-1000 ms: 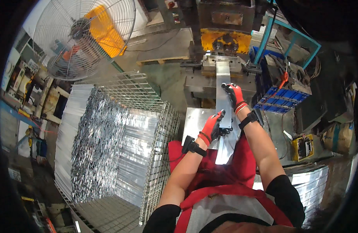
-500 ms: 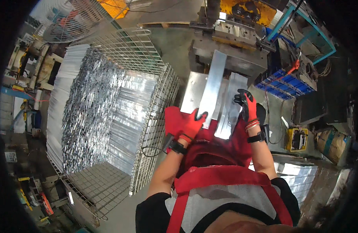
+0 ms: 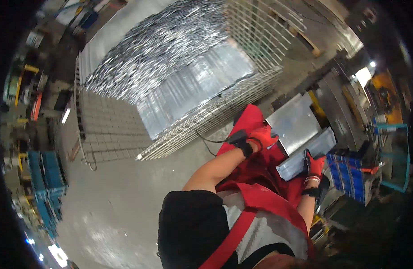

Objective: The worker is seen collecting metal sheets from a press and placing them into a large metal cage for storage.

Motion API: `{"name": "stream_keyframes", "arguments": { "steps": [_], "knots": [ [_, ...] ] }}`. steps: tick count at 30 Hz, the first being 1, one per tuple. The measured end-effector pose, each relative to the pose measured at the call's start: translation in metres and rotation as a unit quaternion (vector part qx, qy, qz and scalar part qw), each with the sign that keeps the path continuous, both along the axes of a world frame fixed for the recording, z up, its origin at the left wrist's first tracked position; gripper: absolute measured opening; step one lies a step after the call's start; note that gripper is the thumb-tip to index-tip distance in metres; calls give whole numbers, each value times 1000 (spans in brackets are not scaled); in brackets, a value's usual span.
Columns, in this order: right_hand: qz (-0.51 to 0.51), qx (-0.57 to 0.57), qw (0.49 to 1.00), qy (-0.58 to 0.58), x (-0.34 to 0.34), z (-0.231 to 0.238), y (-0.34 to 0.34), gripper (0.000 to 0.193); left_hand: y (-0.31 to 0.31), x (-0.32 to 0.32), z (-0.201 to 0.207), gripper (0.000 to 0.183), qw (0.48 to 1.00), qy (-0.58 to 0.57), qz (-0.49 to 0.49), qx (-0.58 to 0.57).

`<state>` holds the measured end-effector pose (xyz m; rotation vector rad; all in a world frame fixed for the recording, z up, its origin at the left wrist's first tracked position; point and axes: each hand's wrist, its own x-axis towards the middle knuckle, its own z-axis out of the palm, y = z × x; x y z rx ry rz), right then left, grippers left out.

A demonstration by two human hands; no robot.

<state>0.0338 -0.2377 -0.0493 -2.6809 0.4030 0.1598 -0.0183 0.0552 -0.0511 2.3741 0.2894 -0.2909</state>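
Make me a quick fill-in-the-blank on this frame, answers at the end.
1. Of the left hand and the right hand, the ____ one is nearer the stacked metal strips.
2. The wire cage stands on the person's ____ side.
3. The crate beyond the right hand is coloured ____.
4. The apron is coloured ____.

Missing words: right; left; blue; red.

Silver worktop (image 3: 295, 122), metal strips (image 3: 297, 162) stacked along its edge

Gap (narrow) between knee (image 3: 250, 119) and cage (image 3: 211, 113)
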Motion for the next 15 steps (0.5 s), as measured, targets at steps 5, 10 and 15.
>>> {"name": "stream_keyframes", "arguments": {
  "steps": [5,10,15],
  "knots": [
    [-31,-20,999,-10,-1,-11,0,96,6,-8,4,53,988,-73,14,139],
    [-36,-33,996,80,5,13,0,105,-21,-5,50,54,975,-194,-39,97],
    [-21,67,998,8,4,-13,-12,89,-119,-35,-25,57,920,-355,-136,98]
  ]
}}
